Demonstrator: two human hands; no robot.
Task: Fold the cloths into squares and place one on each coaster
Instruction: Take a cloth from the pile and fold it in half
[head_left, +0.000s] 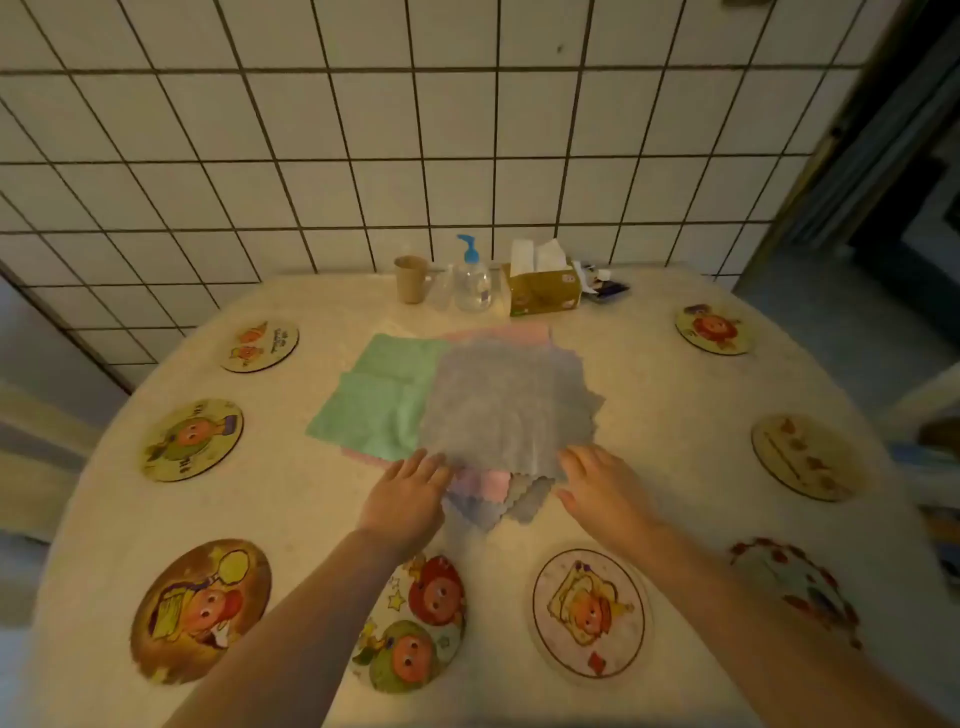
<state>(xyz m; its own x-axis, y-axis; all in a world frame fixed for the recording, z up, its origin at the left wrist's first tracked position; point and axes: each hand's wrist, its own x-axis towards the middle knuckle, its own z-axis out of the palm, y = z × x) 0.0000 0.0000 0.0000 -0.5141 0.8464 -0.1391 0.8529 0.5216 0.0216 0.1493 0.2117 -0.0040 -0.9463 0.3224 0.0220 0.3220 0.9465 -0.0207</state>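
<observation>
A pile of cloths lies in the middle of the round table (675, 415). A grey cloth (509, 405) is on top, spread flat. A green cloth (379, 400) sticks out to its left, and pink cloth (485, 483) shows under its near edge. My left hand (410, 499) rests at the grey cloth's near left corner, fingers on its edge. My right hand (602, 488) rests at the near right corner, fingers spread. Several round picture coasters ring the table, among them one near left (200, 610), one near centre (415, 629) and one near right (589, 613). All coasters are bare.
At the table's far edge stand a brown cup (410, 278), a pump bottle (471, 280), a tissue box (543, 288) and a small dark object (605, 288). A tiled wall rises behind. A doorway opens at the right.
</observation>
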